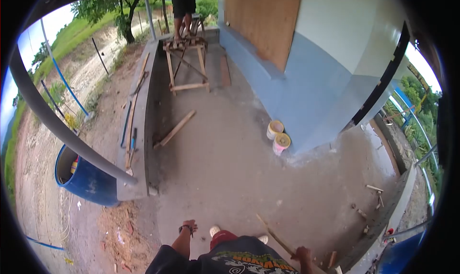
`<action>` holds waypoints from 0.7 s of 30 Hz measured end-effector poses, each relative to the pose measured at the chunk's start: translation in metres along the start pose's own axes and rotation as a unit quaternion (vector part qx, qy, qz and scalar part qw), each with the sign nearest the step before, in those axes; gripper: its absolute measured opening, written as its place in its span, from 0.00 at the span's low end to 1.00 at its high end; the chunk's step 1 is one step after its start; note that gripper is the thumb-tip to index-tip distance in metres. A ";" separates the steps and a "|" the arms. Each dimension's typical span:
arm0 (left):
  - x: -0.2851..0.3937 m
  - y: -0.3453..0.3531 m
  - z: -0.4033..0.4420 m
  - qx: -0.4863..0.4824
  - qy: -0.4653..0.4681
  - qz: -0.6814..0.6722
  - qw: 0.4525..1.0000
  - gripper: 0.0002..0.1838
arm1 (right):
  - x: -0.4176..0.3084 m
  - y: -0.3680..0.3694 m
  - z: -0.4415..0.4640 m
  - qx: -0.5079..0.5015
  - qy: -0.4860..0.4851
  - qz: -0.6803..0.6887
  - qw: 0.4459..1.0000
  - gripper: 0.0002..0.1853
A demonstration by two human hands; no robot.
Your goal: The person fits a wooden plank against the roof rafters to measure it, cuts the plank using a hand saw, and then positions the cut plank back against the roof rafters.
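My left hand hangs in front of my body above the concrete floor, a dark band round its wrist. It holds nothing that I can see, and its fingers look loosely apart. Low on the right, my right hand is closed round the near end of a thin wooden strip. The strip slants forward and left from the fist, its far end over the floor. Light-coloured shoes show below my dark printed shirt.
Ahead, a person stands on a wooden trestle. Two buckets stand by the blue wall. A plank lies near the low left wall, which carries tools and strips. A blue barrel stands outside; wood scraps lie right.
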State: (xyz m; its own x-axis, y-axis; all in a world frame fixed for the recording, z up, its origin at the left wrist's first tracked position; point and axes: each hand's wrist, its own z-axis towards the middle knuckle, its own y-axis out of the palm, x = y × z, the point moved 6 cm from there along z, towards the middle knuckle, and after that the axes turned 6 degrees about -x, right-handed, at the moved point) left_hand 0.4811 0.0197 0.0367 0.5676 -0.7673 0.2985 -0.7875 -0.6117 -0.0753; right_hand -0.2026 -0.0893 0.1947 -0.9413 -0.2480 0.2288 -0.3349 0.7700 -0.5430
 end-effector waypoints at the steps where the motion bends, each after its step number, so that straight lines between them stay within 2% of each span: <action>1: -0.002 0.007 -0.009 0.027 -0.014 0.073 0.997 0.17 | 0.015 0.017 0.002 -0.038 0.012 0.047 0.998 0.37; 2: -0.006 0.020 -0.003 0.029 0.001 0.072 0.997 0.17 | 0.035 0.048 0.014 0.038 -0.026 0.061 0.997 0.30; 3: -0.010 0.037 0.005 -0.014 -0.019 0.138 0.990 0.18 | 0.050 0.072 0.025 0.110 -0.065 0.077 0.989 0.22; 4: -0.005 0.048 -0.003 -0.053 -0.042 0.207 0.976 0.18 | 0.057 0.068 0.025 0.038 -0.015 0.096 0.995 0.30; 5: 0.004 0.061 -0.011 -0.035 -0.010 0.205 0.978 0.17 | 0.067 0.076 0.017 -0.048 0.040 0.123 0.990 0.38; 7: 0.007 0.115 -0.047 -0.046 0.029 0.227 0.972 0.18 | 0.078 0.099 0.009 -0.055 0.062 0.186 0.979 0.31; 8: 0.019 0.144 -0.053 -0.074 0.045 0.236 0.968 0.18 | 0.084 0.100 0.003 0.004 0.061 0.191 0.980 0.26; 10: 0.026 0.195 -0.054 -0.117 0.069 0.207 0.969 0.19 | 0.101 0.117 0.007 -0.020 0.067 0.267 0.961 0.19; 11: 0.023 0.211 -0.059 -0.118 0.044 0.293 0.948 0.19 | 0.111 0.118 0.000 0.022 0.069 0.273 0.959 0.15; 12: 0.026 0.244 -0.064 -0.124 0.061 0.279 0.950 0.20 | 0.124 0.119 -0.002 0.011 0.063 0.276 0.959 0.14; 13: 0.026 0.274 -0.068 -0.134 0.084 0.246 0.956 0.21 | 0.137 0.105 -0.014 0.066 0.065 0.270 0.958 0.14; 14: 0.021 0.288 -0.072 -0.136 0.074 0.284 0.946 0.21 | 0.145 0.112 -0.010 0.146 0.090 0.257 0.951 0.15; 16: 0.017 0.319 -0.081 -0.192 0.092 0.354 0.911 0.23 | 0.162 0.102 -0.019 0.120 0.109 0.273 0.948 0.15; 17: 0.016 0.333 -0.093 -0.159 0.100 0.438 0.879 0.23 | 0.174 0.105 -0.016 0.115 0.119 0.286 0.944 0.15; 20: 0.021 0.346 -0.027 -0.224 0.103 0.530 0.812 0.21 | 0.196 0.110 -0.013 0.108 0.126 0.293 0.942 0.14; 21: 0.024 0.362 -0.029 -0.252 0.107 0.537 0.798 0.21 | 0.203 0.109 -0.013 0.125 0.137 0.296 0.937 0.13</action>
State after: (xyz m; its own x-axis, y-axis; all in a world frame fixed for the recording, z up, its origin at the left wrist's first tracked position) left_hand 0.2022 -0.2146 0.0442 -0.5105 -0.7135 0.4799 -0.8195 0.5727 -0.0203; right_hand -0.4294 -0.0482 0.1922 -0.9304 0.3666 0.0076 0.2116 0.5537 -0.8054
